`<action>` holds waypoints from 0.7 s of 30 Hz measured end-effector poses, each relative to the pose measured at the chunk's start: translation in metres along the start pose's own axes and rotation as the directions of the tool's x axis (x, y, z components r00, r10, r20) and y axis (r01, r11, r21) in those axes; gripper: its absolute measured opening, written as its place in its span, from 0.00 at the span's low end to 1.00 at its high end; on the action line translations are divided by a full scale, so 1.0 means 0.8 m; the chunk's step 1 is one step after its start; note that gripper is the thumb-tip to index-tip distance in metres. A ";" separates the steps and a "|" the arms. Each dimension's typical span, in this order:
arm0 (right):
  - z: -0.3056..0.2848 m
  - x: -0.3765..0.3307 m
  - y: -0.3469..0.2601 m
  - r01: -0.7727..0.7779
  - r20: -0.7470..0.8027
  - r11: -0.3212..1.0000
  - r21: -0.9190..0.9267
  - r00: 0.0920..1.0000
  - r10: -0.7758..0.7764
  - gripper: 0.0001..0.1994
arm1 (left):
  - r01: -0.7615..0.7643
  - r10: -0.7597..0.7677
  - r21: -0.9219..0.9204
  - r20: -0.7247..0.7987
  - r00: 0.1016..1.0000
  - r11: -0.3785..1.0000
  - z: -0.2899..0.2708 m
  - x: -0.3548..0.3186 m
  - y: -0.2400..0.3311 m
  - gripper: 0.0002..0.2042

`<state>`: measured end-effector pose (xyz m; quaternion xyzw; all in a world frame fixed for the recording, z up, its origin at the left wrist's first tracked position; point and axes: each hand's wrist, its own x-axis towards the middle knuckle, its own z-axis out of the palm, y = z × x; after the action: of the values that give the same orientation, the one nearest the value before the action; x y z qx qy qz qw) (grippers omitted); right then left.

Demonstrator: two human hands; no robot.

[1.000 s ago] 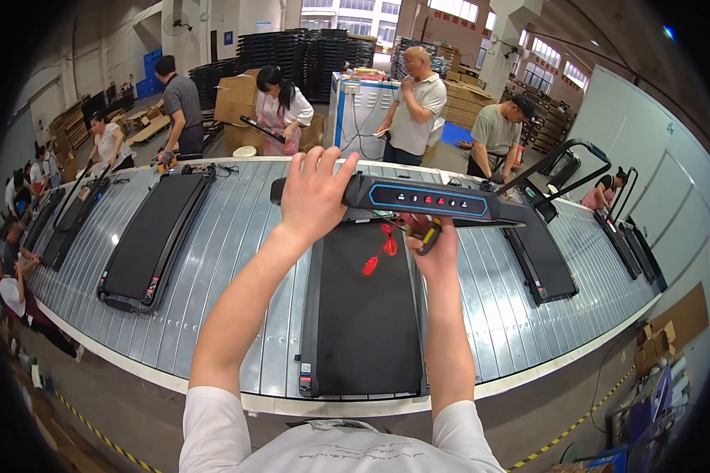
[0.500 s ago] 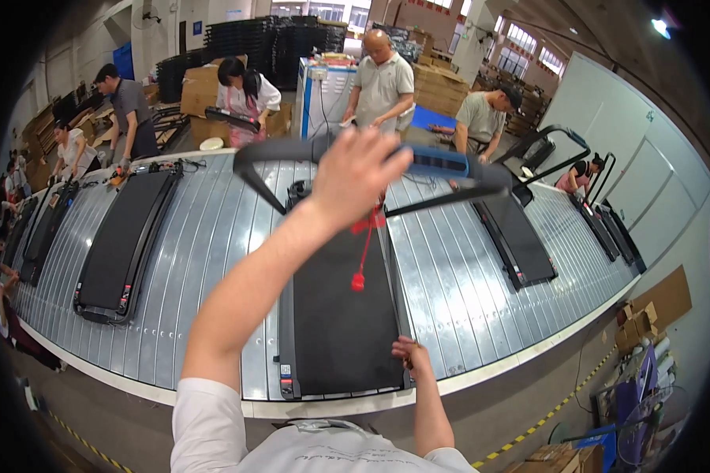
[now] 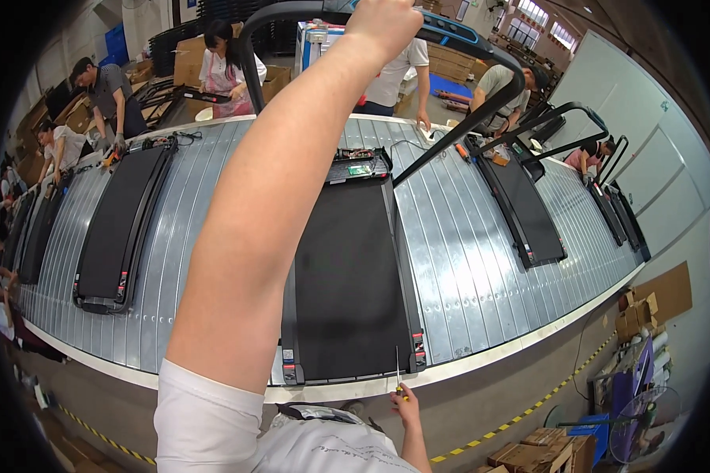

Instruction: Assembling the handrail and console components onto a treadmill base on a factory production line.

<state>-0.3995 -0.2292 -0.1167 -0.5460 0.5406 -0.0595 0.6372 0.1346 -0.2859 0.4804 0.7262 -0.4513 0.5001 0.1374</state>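
A walking treadmill with a black belt lies lengthwise in front of me. Its black handlebar frame stands raised at the far end. My left hand is closed around the top crossbar, beside the bar's blue-edged console. At the deck's far end, a housing is uncovered and shows a green circuit board. Low at the near edge, my right hand grips a screwdriver with a yellow and black handle, its shaft pointing up and away. My left forearm hides part of the deck's left side.
The treadmills rest on a metal slatted line with a pale edge. More treadmills lie to the left and right. Several co-workers stand along the far side. Cardboard boxes and a fan are at lower right.
My left hand has lifted the handlebar frame higher, uncovering the circuit board. My right hand has drawn nearer to me, and the screwdriver now shows. The dangling red cord has mostly gone from sight.
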 end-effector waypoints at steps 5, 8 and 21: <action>0.041 -0.011 0.015 -0.061 -0.071 0.977 0.205 0.994 0.078 0.24 | -0.041 0.037 -0.069 -0.056 0.998 0.997 0.009 0.000 0.000 0.06; 0.059 -0.011 0.018 -0.063 -0.059 0.967 0.245 0.995 0.079 0.22 | -0.097 0.094 -0.035 -0.073 0.993 0.995 0.022 -0.007 -0.017 0.06; 0.036 -0.010 0.064 0.001 -0.435 0.978 0.210 0.896 0.093 0.22 | -0.079 0.078 -0.091 -0.016 0.997 0.993 0.059 -0.044 0.011 0.08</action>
<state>-0.4071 -0.1854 -0.1557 -0.4365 0.6751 -0.2221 0.5517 0.1529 -0.3037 0.4262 0.6978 -0.5009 0.4886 0.1536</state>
